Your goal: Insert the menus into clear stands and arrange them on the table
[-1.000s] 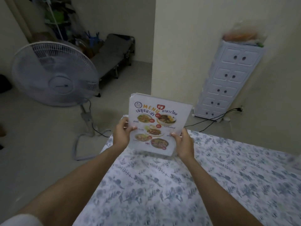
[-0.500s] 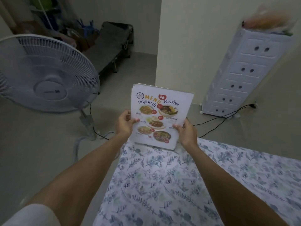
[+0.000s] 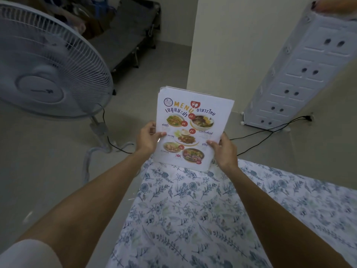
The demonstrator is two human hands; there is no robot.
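Head view, looking forward and down. Both bare arms reach out over a worktop (image 3: 202, 219) covered with a white cloth printed with blue-grey leaves and flowers. The menus (image 3: 193, 126), a thin stack of white sheets, stand nearly upright above the far edge of the worktop, printed face toward the camera; the front sheet bears the word "MENU" in orange, a red fork-and-spoon emblem, lines of Thai script and five photographs of dishes. The edges of further sheets show behind the top and left edges of the front one. Whether the stack's lower edge touches the cloth cannot be told.

The left hand (image 3: 147, 139) grips the left edge of the stack at about mid-height, thumb laid across the printed face, fingers closed behind the sheets. The right hand (image 3: 224, 149) grips the lower right edge in the same way, thumb on the front near the lower dishes, fingers closed out of sight behind. No clear stand can be made out with certainty.

Beyond the worktop, on the grey floor: a white pedestal fan (image 3: 48, 62) at the left, its cable trailing away; a dark folding cot (image 3: 127, 37) at the rear; a white plastic drawer unit (image 3: 301, 74) at the right, against a cream wall (image 3: 241, 35), and black cables (image 3: 270, 130) running to a wall socket.
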